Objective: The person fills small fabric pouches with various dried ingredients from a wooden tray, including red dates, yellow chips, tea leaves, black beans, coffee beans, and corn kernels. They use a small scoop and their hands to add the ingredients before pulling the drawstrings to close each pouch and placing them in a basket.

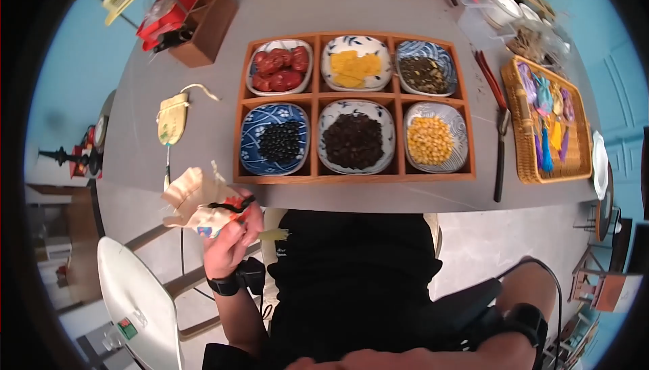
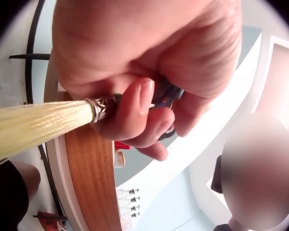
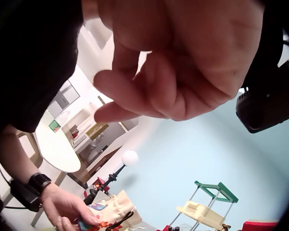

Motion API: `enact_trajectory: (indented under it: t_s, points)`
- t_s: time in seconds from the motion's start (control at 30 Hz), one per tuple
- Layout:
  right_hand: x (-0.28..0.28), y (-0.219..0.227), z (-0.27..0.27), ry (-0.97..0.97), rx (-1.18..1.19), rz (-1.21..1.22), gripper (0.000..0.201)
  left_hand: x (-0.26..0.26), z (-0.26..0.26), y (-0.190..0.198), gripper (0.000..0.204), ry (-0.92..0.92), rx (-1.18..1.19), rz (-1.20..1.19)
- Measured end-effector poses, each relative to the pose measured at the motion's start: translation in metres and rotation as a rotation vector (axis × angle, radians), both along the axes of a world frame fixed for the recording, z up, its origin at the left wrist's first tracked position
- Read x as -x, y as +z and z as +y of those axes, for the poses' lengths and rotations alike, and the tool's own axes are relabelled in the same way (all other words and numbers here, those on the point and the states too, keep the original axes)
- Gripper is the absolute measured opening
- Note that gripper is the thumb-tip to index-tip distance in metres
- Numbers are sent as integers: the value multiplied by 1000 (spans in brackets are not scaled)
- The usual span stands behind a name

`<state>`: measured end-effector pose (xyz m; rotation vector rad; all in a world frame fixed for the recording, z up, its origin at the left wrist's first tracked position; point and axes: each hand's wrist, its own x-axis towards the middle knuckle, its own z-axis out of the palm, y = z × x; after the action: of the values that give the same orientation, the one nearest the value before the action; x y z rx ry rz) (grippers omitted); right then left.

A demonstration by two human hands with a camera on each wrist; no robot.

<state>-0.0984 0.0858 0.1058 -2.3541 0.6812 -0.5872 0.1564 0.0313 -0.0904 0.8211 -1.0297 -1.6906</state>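
At the far left of the tabletop (image 1: 128, 109), a pale drawstring pouch (image 1: 173, 120) lies flat, its cord trailing to the right. Just nearer the person, by the near left edge, an embroidered bag (image 1: 196, 201) hangs in the air, held by the left hand (image 1: 233, 238); that grip has fingers curled firmly round its lower part. The bag reaches left and away from the grip, its long axis slanting, with the ruffled mouth at the far end, and a pale tassel (image 2: 43, 122) juts out between the fingers. To its right sits the wooden tray (image 1: 358, 178), the dish of black beans (image 1: 278, 141) nearest. The left hand is much the nearer; the right hand (image 3: 164, 72) is well apart, its grip loosely curled and without hold of anything. The bag's inside cannot be made out, the palm blocks most of it in the left wrist view, and the head view's lower edge crops the right arm.
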Motion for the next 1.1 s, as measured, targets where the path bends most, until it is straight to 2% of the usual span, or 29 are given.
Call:
enact_trajectory:
  t_s: [0.13, 0.23, 0.33, 0.37, 0.47, 0.5, 0.53, 0.6, 0.63, 0.67, 0.7, 0.73, 0.77, 0.8, 0.83, 0.87, 0.9, 0.93, 0.97, 1.0, 1.03, 1.07, 1.1]
  points:
    - [0, -20, 9, -61, 251, -43, 27, 5, -4, -1, 58, -41, -19, -28]
    - [5, -18, 8, -138, 303, -17, 28, 7, -4, -1, 59, -64, -39, -26]
    - [-25, -30, 7, -262, 458, -115, 30, 7, -4, -2, 59, -34, -85, -81]
    - [-33, -28, 7, -313, 390, -135, 29, 8, -6, -3, 58, -59, -59, -37]
    - [-23, -12, 6, -261, -46, -184, 26, 9, -4, -1, 56, -88, -56, -48]
    - [-26, -24, 13, -279, 111, -232, 26, 10, 0, 4, 55, -98, -72, -91]
    - [-17, -17, 6, -211, 62, -214, 25, 15, -1, 10, 56, -108, -47, -144]
    - [1, -3, -9, -82, -41, -175, 23, 19, -8, 19, 50, -238, -64, -102]
    - [2, 0, -31, -99, -283, 201, 24, 25, -10, 23, 46, -275, -42, -76]
    - [10, -23, -32, -250, -186, 113, 34, 32, -10, 28, 42, -317, -24, -48]
    - [17, -47, -34, -402, -92, 23, 43, 38, -13, 32, 57, -333, -58, -102]
    - [21, -64, -41, -528, -351, 37, 58, 41, -16, 31, 30, -428, 45, -44]
    - [18, -82, -45, -592, -463, -162, 60, 48, -18, 30, 29, -452, 135, -51]
    - [15, -90, -48, -587, -446, -164, 60, 55, -19, 31, 28, -478, 223, -54]
    - [13, -95, -50, -612, -531, -222, 51, 60, -21, 34, 28, -472, 235, -55]
    - [10, -100, -51, -634, -622, -283, 42, 62, -21, 38, 25, -551, 118, -38]
    - [9, -105, -52, -624, -616, -287, 42, 62, -22, 42, 23, -629, -1, -24]
    - [7, -109, -52, -680, -709, -429, 31, 60, -21, 41, 23, -621, 5, -31]
    - [7, -113, -52, -734, -801, -571, 21, 59, -19, 37, 22, -529, -6, -85]
    - [7, -115, -52, -724, -796, -573, 21, 58, -18, 33, 21, -436, -18, -137]
    - [7, -117, -52, -714, -648, -534, 14, 63, -15, 30, 22, -286, 21, -153]
    - [5, -120, -54, -686, -501, -501, 8, 65, -14, 30, 22, -259, 28, -164]
    - [0, -116, -53, -735, -563, -515, 8, 64, -12, 32, 23, -174, 11, -153]
